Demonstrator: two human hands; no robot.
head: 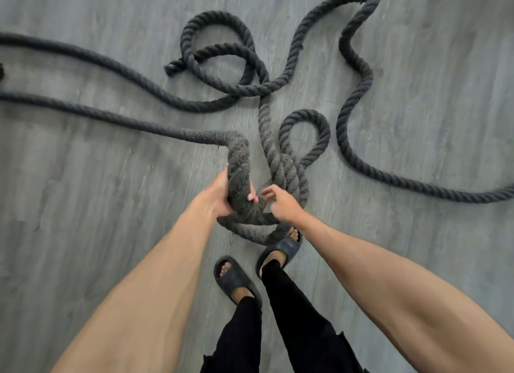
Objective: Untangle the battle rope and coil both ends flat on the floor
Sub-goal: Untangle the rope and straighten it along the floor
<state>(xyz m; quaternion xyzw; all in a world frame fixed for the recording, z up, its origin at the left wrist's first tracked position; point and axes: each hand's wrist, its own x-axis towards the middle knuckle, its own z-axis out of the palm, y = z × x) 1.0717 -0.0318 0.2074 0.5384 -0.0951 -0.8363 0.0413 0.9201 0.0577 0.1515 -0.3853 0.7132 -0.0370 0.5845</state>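
Left hand (pixel 219 197) clamped round a raised bend of battle rope (pixel 265 133); right hand (pixel 282 202) beside it, fingers loose, gripping nothing. Rest sprawls looped across floor (pixel 83 205) ahead. Risk: hauling up could cinch the twisted crossing; low loop at right sandal (pixel 281 247) could snag the foot.

The rope (pixel 283 169) is running off the left edge in two lines and off the right edge too. The right hand (pixel 281 202) is looking blurry, hiding part of one sandal (pixel 281 250).
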